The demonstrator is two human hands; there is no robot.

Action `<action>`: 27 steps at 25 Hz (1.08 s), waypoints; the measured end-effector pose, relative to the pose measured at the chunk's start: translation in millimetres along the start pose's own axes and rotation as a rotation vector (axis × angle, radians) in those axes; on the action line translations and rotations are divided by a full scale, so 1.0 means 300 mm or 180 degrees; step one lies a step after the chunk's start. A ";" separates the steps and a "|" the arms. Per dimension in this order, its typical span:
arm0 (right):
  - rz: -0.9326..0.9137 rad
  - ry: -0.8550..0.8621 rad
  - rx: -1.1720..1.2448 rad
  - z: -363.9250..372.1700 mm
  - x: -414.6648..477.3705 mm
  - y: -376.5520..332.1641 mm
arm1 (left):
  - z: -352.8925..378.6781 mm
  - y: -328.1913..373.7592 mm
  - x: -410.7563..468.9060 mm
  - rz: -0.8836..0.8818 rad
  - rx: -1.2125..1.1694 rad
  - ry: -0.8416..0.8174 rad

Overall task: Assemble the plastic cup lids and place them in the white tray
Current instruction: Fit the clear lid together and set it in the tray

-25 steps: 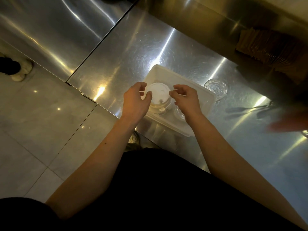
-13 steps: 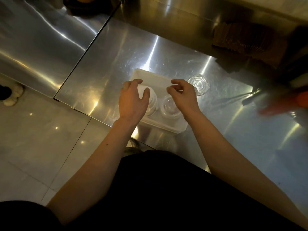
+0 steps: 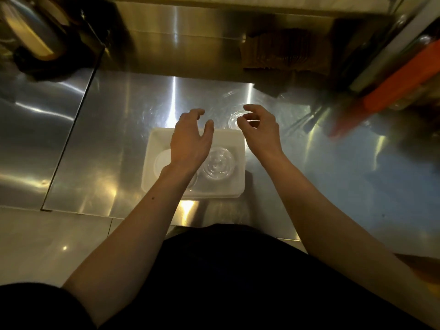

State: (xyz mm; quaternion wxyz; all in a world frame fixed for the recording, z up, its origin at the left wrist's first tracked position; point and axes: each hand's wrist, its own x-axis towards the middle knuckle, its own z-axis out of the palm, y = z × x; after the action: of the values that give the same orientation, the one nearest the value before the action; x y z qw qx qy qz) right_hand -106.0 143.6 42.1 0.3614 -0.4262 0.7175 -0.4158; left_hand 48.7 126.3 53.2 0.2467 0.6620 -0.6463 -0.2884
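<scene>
Lids sat in the white tray [image 3: 152,148] near the counter's front edge: a clear ribbed lid [image 3: 217,164] on the right side, and a whiter lid [image 3: 162,161] on the left, partly hidden under the left wrist. One more clear lid [image 3: 234,119] lay on the steel counter [image 3: 114,129] just beyond the tray's far right corner, hard to make out against the glare.

The step in hand looked like fetching that loose lid. To do it well, the fingers would best close on its rim rather than press on the thin centre, lift it straight off the slick steel so it did not skate away, and bring it over the tray before joining it to its mate, keeping both pieces level so they seat evenly.

The right hand [image 3: 260,129] hovered over the loose lid with fingers curled and thumb and forefinger drawn close together; whether they already touched the rim could not be told, and nothing was clearly held. The left hand [image 3: 190,139] hung above the tray's far edge, fingers spread wide and bent, empty and touching nothing visible.

Farther out, a stack of brown paper sleeves [image 3: 283,53] stood against the back wall, and a blurred orange object [image 3: 392,82] lay at the right.
</scene>
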 end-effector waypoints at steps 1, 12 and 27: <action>0.0023 0.0080 -0.0032 -0.005 0.008 -0.003 | 0.007 0.004 0.022 0.0098 0.0019 -0.0091; 0.0336 0.0565 -0.0492 -0.034 0.123 0.055 | 0.095 0.040 0.279 0.0817 0.0232 -0.0920; 0.1094 0.0285 -0.0639 0.009 0.282 0.196 | 0.276 -0.005 0.450 0.0196 0.0397 -0.1906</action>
State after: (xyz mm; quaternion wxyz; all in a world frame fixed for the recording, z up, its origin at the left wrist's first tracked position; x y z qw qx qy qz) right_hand -153.7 82.7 -26.1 0.3505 -0.3125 0.8329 -0.2929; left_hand -8.5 -4.5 -15.4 0.0127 0.5415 -0.7265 -0.4228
